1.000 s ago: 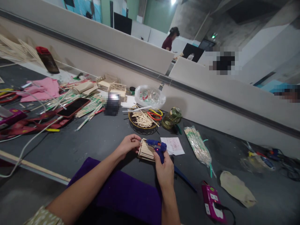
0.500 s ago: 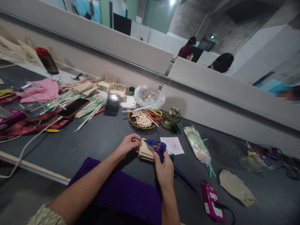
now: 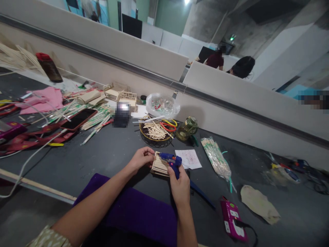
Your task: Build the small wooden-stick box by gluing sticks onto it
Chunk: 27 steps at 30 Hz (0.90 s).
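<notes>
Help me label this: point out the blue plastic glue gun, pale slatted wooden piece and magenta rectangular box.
Blue plastic glue gun [image 3: 175, 167], head view, upper handle.
Pale slatted wooden piece [image 3: 160, 166], head view, slats.
Magenta rectangular box [image 3: 232, 223], head view, top.

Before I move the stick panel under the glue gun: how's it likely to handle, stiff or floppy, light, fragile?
The stick panel is probably light, being made of thin sticks. Likely stiff rather than floppy, since the sticks sit side by side in a flat row. May be fragile under a hard squeeze, as each stick looks slender.
</notes>
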### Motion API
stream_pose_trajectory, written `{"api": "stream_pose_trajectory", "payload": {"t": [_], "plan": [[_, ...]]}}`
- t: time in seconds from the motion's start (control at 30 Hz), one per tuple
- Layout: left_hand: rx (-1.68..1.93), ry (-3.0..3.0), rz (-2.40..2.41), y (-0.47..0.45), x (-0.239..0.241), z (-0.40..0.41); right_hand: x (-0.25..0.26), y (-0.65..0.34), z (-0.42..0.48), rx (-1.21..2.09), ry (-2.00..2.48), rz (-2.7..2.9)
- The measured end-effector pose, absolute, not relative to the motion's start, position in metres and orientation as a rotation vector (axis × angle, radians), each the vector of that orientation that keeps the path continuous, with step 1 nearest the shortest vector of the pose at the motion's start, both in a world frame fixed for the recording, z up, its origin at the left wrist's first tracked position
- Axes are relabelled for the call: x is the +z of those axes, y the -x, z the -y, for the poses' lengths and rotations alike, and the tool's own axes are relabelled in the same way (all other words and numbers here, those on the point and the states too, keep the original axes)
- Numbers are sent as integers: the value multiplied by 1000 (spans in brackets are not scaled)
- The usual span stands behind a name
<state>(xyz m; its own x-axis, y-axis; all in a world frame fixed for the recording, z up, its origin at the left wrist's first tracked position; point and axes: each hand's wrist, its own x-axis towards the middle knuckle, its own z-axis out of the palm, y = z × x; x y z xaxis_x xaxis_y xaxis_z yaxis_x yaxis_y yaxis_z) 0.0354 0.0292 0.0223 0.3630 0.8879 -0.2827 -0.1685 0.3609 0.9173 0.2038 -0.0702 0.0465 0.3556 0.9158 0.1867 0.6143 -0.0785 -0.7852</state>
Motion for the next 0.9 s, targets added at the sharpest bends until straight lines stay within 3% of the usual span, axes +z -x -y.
{"api": "stream_pose_trajectory", "payload": {"t": [0.9], "plan": [[762,-918,-946,-32,23,-28,39,-205,71,511,1733,1320]]}}
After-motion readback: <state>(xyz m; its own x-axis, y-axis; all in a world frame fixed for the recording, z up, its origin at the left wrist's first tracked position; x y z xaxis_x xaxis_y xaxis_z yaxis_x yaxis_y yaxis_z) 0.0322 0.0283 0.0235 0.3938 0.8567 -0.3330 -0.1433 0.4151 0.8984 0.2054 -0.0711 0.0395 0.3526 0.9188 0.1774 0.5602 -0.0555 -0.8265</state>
